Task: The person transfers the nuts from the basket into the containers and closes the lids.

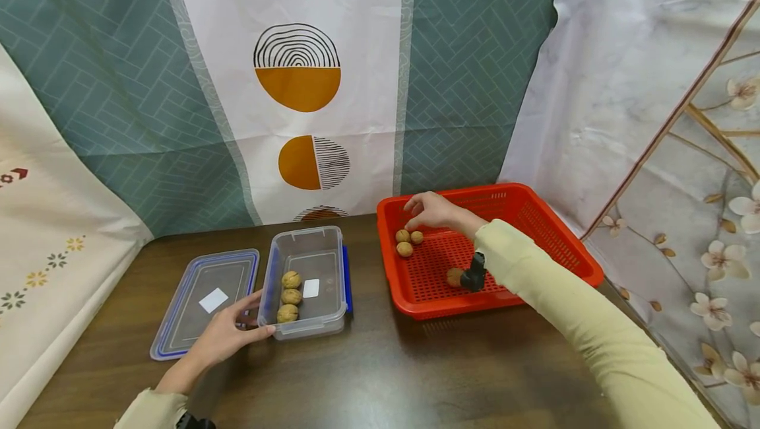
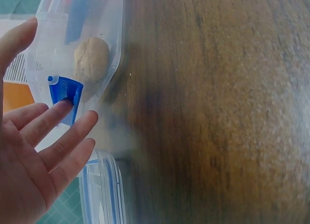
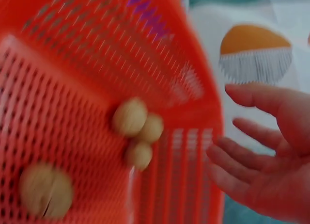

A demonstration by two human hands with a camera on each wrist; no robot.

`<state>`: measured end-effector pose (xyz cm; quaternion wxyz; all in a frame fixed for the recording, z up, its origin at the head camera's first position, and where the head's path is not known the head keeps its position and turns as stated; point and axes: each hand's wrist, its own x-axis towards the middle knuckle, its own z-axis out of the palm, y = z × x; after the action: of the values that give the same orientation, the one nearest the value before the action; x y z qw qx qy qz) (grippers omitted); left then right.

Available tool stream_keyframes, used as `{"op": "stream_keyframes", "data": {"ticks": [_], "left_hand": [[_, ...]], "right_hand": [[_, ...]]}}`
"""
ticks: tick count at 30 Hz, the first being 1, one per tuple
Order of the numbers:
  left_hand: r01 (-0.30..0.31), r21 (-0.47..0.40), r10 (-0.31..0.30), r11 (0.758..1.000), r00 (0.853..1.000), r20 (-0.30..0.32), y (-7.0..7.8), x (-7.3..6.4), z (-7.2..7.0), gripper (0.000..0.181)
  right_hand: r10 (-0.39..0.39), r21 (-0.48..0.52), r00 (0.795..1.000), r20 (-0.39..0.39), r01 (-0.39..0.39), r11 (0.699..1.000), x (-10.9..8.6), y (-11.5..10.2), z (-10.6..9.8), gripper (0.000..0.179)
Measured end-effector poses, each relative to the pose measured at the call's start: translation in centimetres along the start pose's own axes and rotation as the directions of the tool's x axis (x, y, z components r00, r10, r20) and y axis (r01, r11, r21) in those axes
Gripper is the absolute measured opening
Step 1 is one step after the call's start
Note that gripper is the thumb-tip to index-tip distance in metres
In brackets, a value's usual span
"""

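My left hand (image 1: 228,333) rests at the near left corner of a clear plastic box (image 1: 315,331), its fingers along the side. In the left wrist view, fingertips touch the box's blue latch (image 2: 65,90). Inside the box several walnuts (image 1: 291,296) lie in a line along the left side. Over the far left part of a red basket (image 1: 415,307) hangs my right hand (image 1: 432,210), its fingers loosely bent with nothing between them. Below it a cluster of walnuts (image 1: 404,249) lies in the basket's corner. Another walnut (image 3: 46,190) lies apart on the basket floor.
A clear lid (image 1: 228,284) with a blue seal and a white label lies left of the box. The brown wooden table (image 1: 356,383) carries everything. Patterned curtains (image 1: 309,86) stand behind and at both sides.
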<state>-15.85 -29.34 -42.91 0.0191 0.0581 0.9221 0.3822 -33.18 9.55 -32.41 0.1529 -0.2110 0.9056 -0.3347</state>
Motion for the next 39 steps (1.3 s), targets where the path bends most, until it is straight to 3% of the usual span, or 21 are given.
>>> {"op": "stream_keyframes", "data": {"ticks": [4, 7, 10, 13, 16, 24, 29, 34, 39], "left_hand": [[-0.001, 0.001, 0.001, 1.0, 1.0, -0.006, 0.0, 0.0, 0.0, 0.077], [-0.003, 0.005, 0.003, 1.0, 1.0, -0.012, 0.0, -0.1, 0.1, 0.076], [-0.005, 0.005, 0.005, 1.0, 1.0, -0.011, 0.0, -0.1, 0.1, 0.076], [-0.011, 0.012, 0.011, 1.0, 1.0, -0.013, 0.0, 0.0, 0.1, 0.076], [-0.014, 0.016, 0.015, 1.0, 1.0, -0.019, 0.0, 0.0, 0.1, 0.076], [-0.008, 0.018, 0.009, 1.0, 1.0, -0.017, 0.2, -0.1, 0.1, 0.076], [-0.01, 0.024, 0.01, 1.0, 1.0, -0.019, 0.1, -0.1, 0.2, 0.076], [-0.014, 0.018, 0.014, 1.0, 1.0, -0.012, 0.1, -0.1, 0.2, 0.077], [-0.012, 0.013, 0.012, 1.0, 1.0, -0.013, 0.1, -0.1, 0.2, 0.076]], "right_hand": [[0.004, 0.013, 0.99, 0.138, -0.006, 1.0, -0.5, 3.1, -0.6, 0.046], [0.025, 0.011, 0.968, 0.248, -0.029, 1.0, -0.5, 5.0, -1.0, 0.042], [0.063, 0.024, 0.932, 0.358, -0.076, 0.997, -0.7, 6.6, -1.4, 0.039], [0.119, 0.02, 0.881, 0.458, -0.144, 0.989, -1.0, 7.8, -1.8, 0.038], [0.173, 0.008, 0.837, 0.519, -0.207, 0.978, -1.2, 8.6, -2.0, 0.039], [0.289, -0.093, 0.756, 0.588, -0.292, 0.952, -1.3, 8.6, -1.8, 0.033], [0.344, -0.16, 0.723, 0.599, -0.313, 0.936, -0.9, 8.2, -1.2, 0.025], [0.367, -0.169, 0.709, 0.602, -0.336, 0.927, -0.7, 8.2, -0.6, 0.021], [0.351, -0.154, 0.718, 0.601, -0.327, 0.932, -0.5, 8.5, -0.3, 0.018]]}}
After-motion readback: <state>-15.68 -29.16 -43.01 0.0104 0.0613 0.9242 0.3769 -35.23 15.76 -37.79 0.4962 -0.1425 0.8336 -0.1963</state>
